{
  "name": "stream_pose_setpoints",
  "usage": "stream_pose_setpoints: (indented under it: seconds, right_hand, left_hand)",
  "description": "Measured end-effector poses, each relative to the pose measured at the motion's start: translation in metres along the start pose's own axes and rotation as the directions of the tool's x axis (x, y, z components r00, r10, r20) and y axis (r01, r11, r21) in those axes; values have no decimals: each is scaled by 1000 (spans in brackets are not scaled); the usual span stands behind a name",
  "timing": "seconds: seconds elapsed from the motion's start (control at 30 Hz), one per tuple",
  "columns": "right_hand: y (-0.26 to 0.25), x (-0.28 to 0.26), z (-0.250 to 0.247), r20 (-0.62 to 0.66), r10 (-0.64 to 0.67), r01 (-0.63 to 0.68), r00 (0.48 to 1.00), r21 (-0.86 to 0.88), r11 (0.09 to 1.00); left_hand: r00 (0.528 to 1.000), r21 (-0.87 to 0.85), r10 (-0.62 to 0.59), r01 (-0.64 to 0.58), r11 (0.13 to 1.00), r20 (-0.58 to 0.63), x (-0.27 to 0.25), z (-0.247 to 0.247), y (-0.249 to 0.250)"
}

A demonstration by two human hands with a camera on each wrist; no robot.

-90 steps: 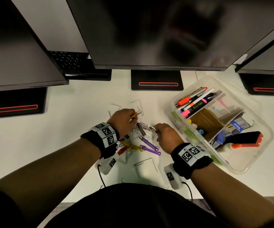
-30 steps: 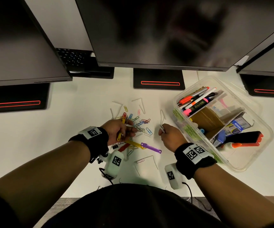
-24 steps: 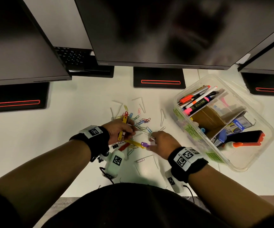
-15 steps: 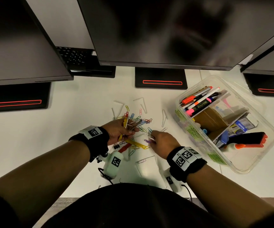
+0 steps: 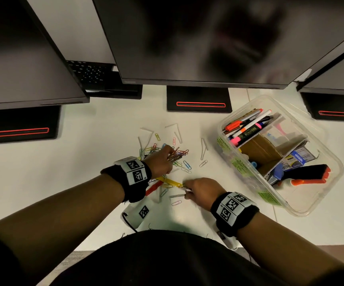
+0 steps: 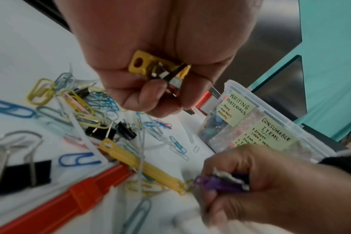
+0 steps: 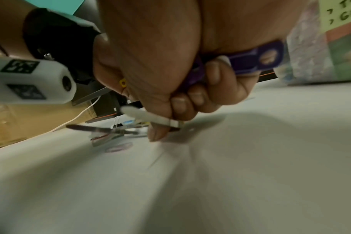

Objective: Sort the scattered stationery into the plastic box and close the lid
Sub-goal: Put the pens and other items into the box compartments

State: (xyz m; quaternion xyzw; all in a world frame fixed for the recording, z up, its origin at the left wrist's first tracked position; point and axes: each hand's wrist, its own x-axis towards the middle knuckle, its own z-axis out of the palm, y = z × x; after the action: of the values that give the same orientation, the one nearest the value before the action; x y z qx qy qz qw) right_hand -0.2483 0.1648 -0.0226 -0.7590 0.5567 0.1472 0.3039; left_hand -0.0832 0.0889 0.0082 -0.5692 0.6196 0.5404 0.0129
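A person's left hand curls its fingers around a bundle of yellow plastic file fastener strips above a scatter of coloured paper clips on the white tabletop. The right hand, low near the tabletop's near edge, grips purple plastic fastener strips beside a loose yellow fastener strip. The clear plastic storage box, lid off and holding pens, sits at the right, a bare strip of tabletop between it and the clips. Dark monitors overhang the far side.
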Motion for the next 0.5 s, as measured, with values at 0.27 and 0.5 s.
stream_pose_setpoints:
  seconds: [0.27,0.5]
  right_hand:
    - [16,-2,-25,-251,292,-212,923,303,929]
    - [-5,49,-62,-275,552,-353,787,534,768]
  left_hand:
    - [998,13,5,-4,1000,-56,1,-2,-4]
    - [988,378,-50,102,920,-145,-4,0,-9]
